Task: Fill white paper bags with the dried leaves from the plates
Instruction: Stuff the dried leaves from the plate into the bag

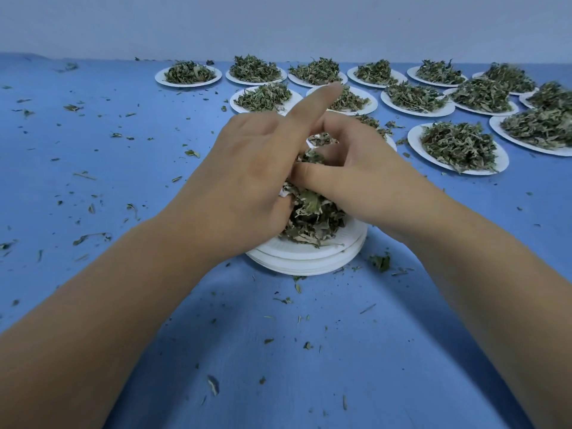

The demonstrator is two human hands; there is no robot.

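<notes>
Both hands are seen at the centre of the frame, brought together over a heap of dried leaves (312, 212) that lies on a stack of white plates (306, 261) on the blue table (123, 150). The left hand (247, 168) is held with its index finger (312, 103) straight and raised, while its other fingers are curled down into the heap. A scrap of crinkled white paper (283, 192) is visible at those fingertips, but it cannot be told whether it is gripped. The right hand (356, 168) is curled round a clump of the leaves, with its thumb laid across towards the left hand. More filled plates (414, 140) are set out in rows in the upper right of the frame, well apart from the stack. Loose leaf bits (380, 262) are scattered over the table around the stack and in the left of the frame. A pale wall (278, 23) is seen behind.
</notes>
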